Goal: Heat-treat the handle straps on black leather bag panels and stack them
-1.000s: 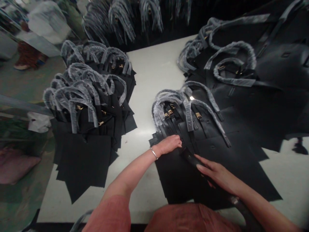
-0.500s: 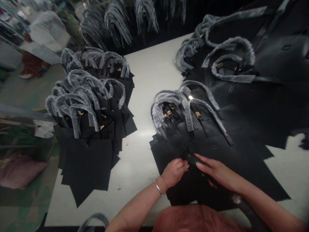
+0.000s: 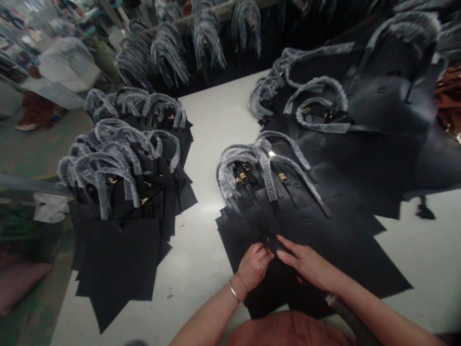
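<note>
My left hand (image 3: 255, 264), with a bracelet on its wrist, has its fingers curled and pressed together at the end of a long dark piece (image 3: 273, 244). What lies inside those fingers is hidden. My right hand (image 3: 306, 263) is wrapped over the same dark piece, fingers along its top and thumb side low. A thick black curve with a shiny metal fitting (image 3: 330, 300) runs below my right forearm. Both hands are over a fanned stack of black bag panels (image 3: 331, 240). Plastic-wrapped handles (image 3: 266, 178) with gold buckles (image 3: 283, 177) lie on the stack's far side.
Another stack of black panels (image 3: 122, 259) with wrapped handles (image 3: 104, 168) covers the left of the white table (image 3: 205, 115). More bag pieces (image 3: 382, 139) spread at the right. Behind the table hang bunches of wrapped handles (image 3: 209, 41). A black tassel-like piece (image 3: 425, 210) lies at right.
The camera view has shifted, so the stacks appear lower and further left. Both hands stay together at the dark piece, with only a slight shift over the stack.
</note>
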### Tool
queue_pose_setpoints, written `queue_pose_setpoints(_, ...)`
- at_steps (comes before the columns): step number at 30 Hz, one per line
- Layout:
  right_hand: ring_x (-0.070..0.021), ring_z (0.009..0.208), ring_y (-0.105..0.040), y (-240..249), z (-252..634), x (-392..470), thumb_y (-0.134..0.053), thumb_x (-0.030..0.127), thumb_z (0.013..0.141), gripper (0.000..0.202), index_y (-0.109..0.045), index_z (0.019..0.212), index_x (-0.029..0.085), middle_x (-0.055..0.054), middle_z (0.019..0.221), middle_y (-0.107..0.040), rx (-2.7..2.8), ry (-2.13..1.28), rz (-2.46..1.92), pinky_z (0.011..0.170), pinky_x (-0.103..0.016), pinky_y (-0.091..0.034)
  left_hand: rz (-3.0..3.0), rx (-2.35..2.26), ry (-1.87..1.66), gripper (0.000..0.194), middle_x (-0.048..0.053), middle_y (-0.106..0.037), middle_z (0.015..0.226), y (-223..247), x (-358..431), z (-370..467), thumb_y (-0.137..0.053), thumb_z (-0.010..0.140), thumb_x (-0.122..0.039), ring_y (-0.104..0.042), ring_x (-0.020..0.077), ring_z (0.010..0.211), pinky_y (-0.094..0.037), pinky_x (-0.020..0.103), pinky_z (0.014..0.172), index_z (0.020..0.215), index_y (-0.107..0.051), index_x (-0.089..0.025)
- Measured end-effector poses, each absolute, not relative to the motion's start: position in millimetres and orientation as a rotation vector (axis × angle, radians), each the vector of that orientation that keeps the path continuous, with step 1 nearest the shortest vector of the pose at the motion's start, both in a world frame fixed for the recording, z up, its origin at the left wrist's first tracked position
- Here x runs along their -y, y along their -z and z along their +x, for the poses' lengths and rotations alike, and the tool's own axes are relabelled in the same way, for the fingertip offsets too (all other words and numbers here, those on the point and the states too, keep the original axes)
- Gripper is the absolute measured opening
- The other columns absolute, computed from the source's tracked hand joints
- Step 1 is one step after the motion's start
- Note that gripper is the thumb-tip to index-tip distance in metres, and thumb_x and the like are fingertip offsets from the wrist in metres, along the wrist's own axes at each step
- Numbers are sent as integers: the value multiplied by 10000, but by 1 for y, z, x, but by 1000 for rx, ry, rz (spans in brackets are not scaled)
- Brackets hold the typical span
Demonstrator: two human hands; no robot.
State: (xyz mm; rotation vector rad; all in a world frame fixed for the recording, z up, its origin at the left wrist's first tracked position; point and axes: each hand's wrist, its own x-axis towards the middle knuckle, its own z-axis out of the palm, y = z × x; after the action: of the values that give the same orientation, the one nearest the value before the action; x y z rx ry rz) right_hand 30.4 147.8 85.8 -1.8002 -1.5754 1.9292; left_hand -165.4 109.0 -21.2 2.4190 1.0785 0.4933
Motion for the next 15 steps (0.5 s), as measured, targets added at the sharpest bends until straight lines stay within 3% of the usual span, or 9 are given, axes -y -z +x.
queue_pose_setpoints(3, -130, 447, -577, -86, 24, -150, -457, 463, 903, 612, -433, 1438, 168, -33, 711, -692, 1579, -1825, -1780, 484, -234, -467, 2428, -1118, -469, 242, 73, -650, 912, 21, -105, -162, -422, 943, -149, -568, 209, 962, -524, 375, 830, 1042, -640, -185)
queue_pose_setpoints(7, -150, 492, -584, -93, 39, -153, -479, 505, 886, 640, -412, 1448, 205, 8, 652, -650, 1445, -1682, -1752, 512, -257, -485, 2447, -1143, -446, 303, 96, -644, 1060, 15, -98, -158, -426, 932, -129, -557, 214, 1015, -513, 391, 859, 1192, -570, -188)
queue_pose_setpoints(15, -93, 388, -534, -86, 115, -130, -514, 512, 868, 703, -328, 1472, 204, 21, 679, -596, 795, -2063, -1754, 348, -203, -426, 2498, -1160, -437, 204, 85, -637, 951, 10, -97, -152, -466, 908, -118, -572, 227, 947, -497, 389, 808, 1059, -595, -161)
